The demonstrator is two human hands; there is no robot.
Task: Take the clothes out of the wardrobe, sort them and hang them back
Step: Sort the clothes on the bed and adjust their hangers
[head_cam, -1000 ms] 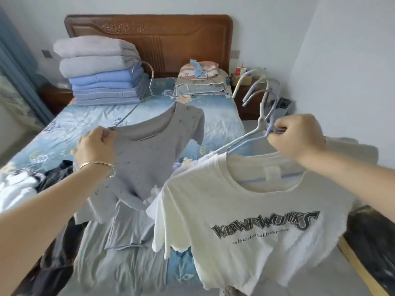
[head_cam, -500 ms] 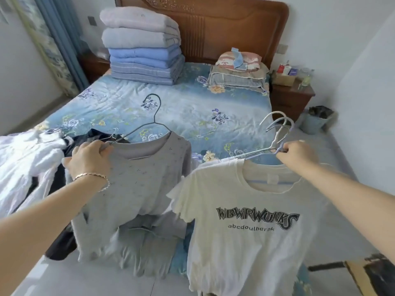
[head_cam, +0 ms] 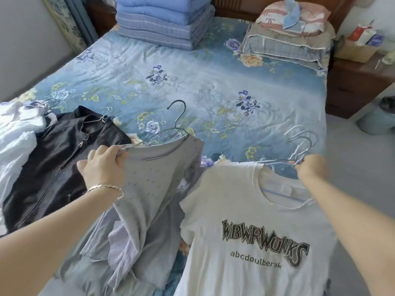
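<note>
Grey top (head_cam: 154, 189) on hanger (head_cam: 176, 127), seemingly pinched by outstretched left hand (head_cam: 102, 165).

The white T-shirt (head_cam: 235, 199) carries jagged black lettering on the chest (a smaller, plain black line stands under it); the grey top (head_cam: 154, 180) is sprinkled with tiny dark specks; the jacket (head_cam: 53, 167) is black all over. The bedspread (head_cam: 213, 67) is blue with purple, yellow and peach flowers; the folded blankets (head_cam: 162, 28) are blue, the lower ones with pale checks; the upper pillow (head_cam: 271, 18) is pink with white stripes; the hangers (head_cam: 298, 161) are pale blue.
</note>
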